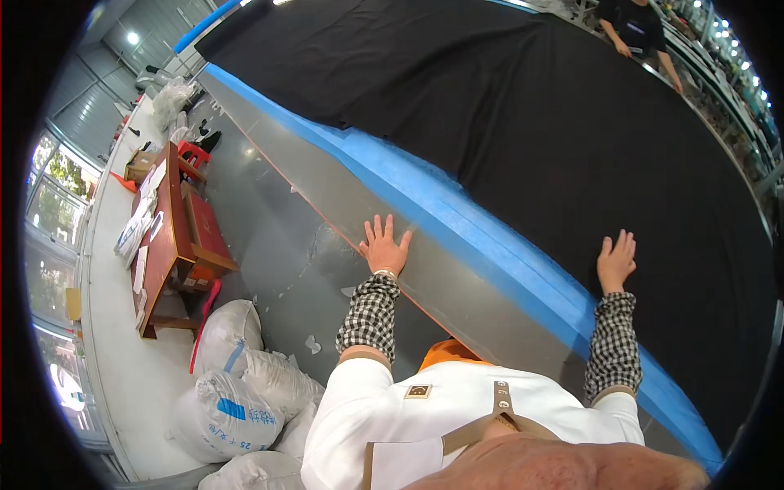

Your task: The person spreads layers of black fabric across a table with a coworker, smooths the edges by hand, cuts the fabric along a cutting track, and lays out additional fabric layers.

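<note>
Black fabric (pixel 523 106) covers most of a long table, with folds and ripples near its middle. Beneath it a blue sheet (pixel 408 184) shows as a strip along the near side. My left hand (pixel 385 247) rests with fingers spread on the bare grey edge of the table (pixel 465 286). On the black fabric lies my right hand (pixel 617 260), flat and with its fingers stretched out. Neither hand holds anything. Checked sleeve covers are on both my forearms.
Across the table at the top right stands another person (pixel 635 28), hands near the far edge. To the left are a brown desk (pixel 167 229) with papers, a red stool (pixel 193 155) and several stuffed white sacks (pixel 237 408). Scraps lie on the grey floor (pixel 278 220).
</note>
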Action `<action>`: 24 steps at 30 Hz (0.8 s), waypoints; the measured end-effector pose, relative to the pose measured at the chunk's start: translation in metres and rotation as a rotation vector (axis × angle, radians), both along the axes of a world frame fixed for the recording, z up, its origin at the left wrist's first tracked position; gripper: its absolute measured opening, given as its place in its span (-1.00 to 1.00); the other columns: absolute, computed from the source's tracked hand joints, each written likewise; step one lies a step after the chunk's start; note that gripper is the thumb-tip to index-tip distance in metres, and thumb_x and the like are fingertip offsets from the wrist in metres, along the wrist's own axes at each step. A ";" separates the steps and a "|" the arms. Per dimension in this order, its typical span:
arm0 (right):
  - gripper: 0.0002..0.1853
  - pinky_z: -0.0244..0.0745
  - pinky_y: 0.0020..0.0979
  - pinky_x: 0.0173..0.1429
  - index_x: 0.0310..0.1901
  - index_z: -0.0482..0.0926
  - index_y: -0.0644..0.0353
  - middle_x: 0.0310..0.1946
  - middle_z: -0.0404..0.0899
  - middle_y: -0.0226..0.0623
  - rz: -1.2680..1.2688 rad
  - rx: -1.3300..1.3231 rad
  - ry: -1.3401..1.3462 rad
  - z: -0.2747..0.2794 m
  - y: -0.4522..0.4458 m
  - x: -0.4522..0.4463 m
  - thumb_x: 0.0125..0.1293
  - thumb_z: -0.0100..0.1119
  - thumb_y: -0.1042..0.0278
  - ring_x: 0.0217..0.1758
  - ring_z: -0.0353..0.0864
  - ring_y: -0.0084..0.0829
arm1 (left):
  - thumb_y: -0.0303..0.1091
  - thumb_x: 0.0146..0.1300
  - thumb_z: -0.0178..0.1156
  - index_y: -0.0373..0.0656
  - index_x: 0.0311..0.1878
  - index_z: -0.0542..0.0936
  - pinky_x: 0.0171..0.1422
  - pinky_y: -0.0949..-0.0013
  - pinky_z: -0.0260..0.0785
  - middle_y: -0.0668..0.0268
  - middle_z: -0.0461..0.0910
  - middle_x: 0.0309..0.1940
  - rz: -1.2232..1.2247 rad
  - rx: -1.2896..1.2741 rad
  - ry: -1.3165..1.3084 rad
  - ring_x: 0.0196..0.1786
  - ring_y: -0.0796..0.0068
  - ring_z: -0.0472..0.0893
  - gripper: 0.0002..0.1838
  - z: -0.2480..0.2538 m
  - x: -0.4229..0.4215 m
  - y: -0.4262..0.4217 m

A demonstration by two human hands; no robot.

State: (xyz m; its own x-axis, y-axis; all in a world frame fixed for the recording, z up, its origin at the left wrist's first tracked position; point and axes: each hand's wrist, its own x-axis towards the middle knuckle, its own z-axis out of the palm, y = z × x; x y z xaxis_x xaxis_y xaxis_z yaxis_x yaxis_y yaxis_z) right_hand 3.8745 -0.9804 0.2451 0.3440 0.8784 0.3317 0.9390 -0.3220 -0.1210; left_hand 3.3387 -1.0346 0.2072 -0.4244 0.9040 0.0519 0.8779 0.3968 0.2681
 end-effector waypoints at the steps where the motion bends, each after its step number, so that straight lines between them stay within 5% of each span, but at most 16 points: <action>1: -0.34 0.05 0.15 0.47 0.50 0.22 0.11 0.56 0.10 -0.10 0.000 -0.083 0.008 -0.009 0.001 -0.016 0.52 -0.14 -0.13 0.63 0.01 -0.12 | 0.27 0.39 0.00 0.16 0.56 0.21 0.54 -0.28 -0.11 0.27 0.03 0.62 0.000 -0.011 -0.013 0.65 0.13 -0.08 -0.23 0.005 0.001 0.000; 18: -0.31 -0.01 0.10 0.49 0.51 0.18 0.15 0.57 0.07 -0.06 -0.136 -0.159 0.006 -0.057 -0.008 -0.112 0.52 -0.18 -0.15 0.63 -0.01 -0.08 | 0.24 0.33 0.07 0.04 0.52 0.29 0.47 -0.31 -0.05 0.15 0.09 0.59 -0.098 0.064 -0.043 0.62 -0.03 -0.04 -0.22 -0.010 -0.007 0.005; 21: -0.37 0.01 0.18 0.45 0.45 0.25 0.18 0.52 0.14 0.00 0.232 -0.049 0.073 -0.064 -0.028 -0.201 0.45 0.03 0.07 0.59 0.05 -0.02 | 0.25 0.31 0.10 0.05 0.48 0.36 0.46 -0.28 -0.06 0.17 0.14 0.57 -0.192 0.088 -0.091 0.62 0.01 0.00 -0.24 -0.008 -0.018 -0.001; 24: -0.43 0.02 0.09 0.48 0.41 0.32 0.19 0.49 0.19 -0.01 0.500 -0.028 0.180 -0.074 -0.030 -0.302 0.44 0.05 0.15 0.56 0.09 -0.02 | 0.24 0.31 0.12 0.04 0.39 0.47 0.48 -0.22 -0.07 0.23 0.26 0.52 -0.440 0.105 -0.265 0.62 0.11 0.01 -0.31 -0.008 -0.043 -0.010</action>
